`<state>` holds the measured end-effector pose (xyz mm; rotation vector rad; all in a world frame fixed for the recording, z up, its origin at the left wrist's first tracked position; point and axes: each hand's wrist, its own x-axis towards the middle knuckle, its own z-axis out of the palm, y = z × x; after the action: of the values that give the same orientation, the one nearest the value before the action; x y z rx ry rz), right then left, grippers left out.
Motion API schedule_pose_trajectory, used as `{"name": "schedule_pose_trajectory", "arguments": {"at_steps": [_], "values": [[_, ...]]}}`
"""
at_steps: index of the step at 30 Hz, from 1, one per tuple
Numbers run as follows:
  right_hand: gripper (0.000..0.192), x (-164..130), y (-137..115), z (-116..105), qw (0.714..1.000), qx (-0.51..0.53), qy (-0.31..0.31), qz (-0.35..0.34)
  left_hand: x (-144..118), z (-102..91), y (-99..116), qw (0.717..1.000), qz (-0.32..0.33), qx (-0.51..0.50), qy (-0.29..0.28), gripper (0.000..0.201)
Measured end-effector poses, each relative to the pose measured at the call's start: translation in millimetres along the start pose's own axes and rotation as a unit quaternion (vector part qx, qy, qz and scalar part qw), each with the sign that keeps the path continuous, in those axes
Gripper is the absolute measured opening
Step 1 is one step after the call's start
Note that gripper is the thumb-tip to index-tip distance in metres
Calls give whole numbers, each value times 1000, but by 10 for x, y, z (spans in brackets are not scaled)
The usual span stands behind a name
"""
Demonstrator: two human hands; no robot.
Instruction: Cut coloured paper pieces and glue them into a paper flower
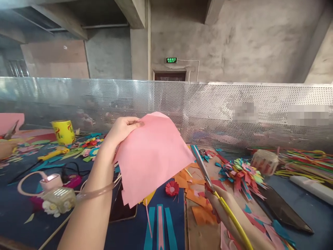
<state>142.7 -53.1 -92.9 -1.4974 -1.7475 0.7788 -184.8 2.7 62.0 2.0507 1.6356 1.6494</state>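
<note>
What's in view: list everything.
Flat paper sheet: 1, pink, centre
Yellow-handled metal scissors: 1, silver, centre right
Round paper flower: 1, red, centre
Long paper strips: 3, teal, one pink-centred, front
Layered paper rosette: 1, multicoloured, right
Cut paper scraps: many, mixed, throughout
Cylindrical tub: 1, yellow, left
Ribbed container: 1, clear, right
Thin strands: many, multicoloured, right
Perforated metal panel: 1, silver, rear
Exit sign: 1, green, rear
Other small items: several, mixed
Co-worker's hand: 1, left edge
Left hand: 1, on sheet
Right hand: 1, on scissors

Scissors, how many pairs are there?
2: a yellow-handled pair in the right hand, and another pair at the far left, by another person's hand. More may be hidden.
</note>
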Motion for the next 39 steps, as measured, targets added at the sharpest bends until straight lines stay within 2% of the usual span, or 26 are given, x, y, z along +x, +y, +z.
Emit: {"name": "schedule_pose_trajectory", "arguments": {"at_steps": [4, 15, 21, 26, 33, 39], "values": [[29, -19, -12, 11, 1000, -8, -2, 3, -7, 16, 5, 1000, 5, -3, 7, 35], [30, -27, -71, 6, 1000, -11, -16, -6, 0, 28, 28, 999, 1, -27, -31, 30], [28, -30, -117, -9, 999, -42, 5, -21, -2, 2, 20, 999, -8, -32, -43, 26], [27, -32, -131, -14, 998, -54, 14, -20, -14, 0, 41, 998, -19, -45, -46, 24], [25, -21, -121, -5, 998, -58, -5, -5, -5, 5, 35, 998, -12, -43, -48, 25], [26, -25, -83, 13, 999, -49, -2, -24, -10, -10, 9, 998, -11, -48, -43, 28]]}}
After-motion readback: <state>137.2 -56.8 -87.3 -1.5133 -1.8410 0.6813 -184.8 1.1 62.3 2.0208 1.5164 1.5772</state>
